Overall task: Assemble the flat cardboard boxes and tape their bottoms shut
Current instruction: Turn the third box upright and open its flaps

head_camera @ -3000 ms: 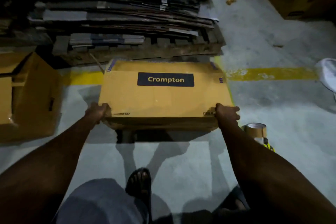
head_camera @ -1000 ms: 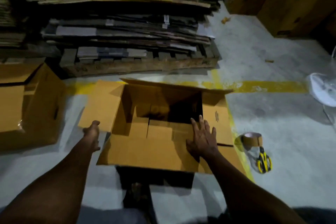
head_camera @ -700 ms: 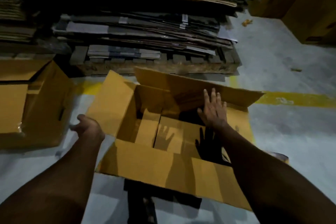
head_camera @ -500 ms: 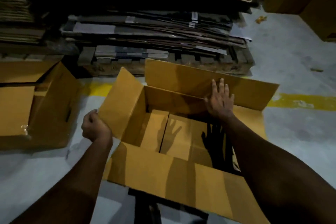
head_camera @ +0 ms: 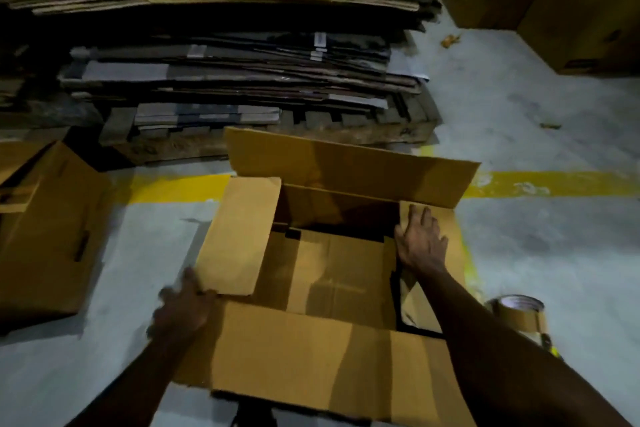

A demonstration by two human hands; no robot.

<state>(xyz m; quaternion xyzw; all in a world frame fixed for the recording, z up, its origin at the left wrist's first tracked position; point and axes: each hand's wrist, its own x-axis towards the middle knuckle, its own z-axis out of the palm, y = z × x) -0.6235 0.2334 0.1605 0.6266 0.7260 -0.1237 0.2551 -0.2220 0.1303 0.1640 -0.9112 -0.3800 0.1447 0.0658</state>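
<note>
An open brown cardboard box [head_camera: 311, 357] stands on the floor in front of me with its flaps up. Its left flap [head_camera: 239, 236] leans in over the opening. My left hand [head_camera: 183, 308], blurred by motion, touches that flap's near corner with fingers loosely spread. The far long flap [head_camera: 346, 166] stands upright. My right hand [head_camera: 420, 243] lies flat with spread fingers on the right flap, pressing it at the box's right edge. Inside, the folded bottom flaps [head_camera: 332, 274] show. A roll of brown tape [head_camera: 519, 314] sits on the floor at the right, partly behind my right forearm.
Another assembled brown box [head_camera: 45, 236] lies on its side at the left. A tall stack of flat cardboard [head_camera: 242, 80] on a wooden pallet fills the back. Large boxes [head_camera: 571, 3] stand at the back right. A yellow line [head_camera: 554, 184] crosses the concrete floor.
The box was turned over so its open side faces up. The left flap has swung inward. My right hand moved from the far wall to the right flap, and my left hand dropped to the flap's near corner.
</note>
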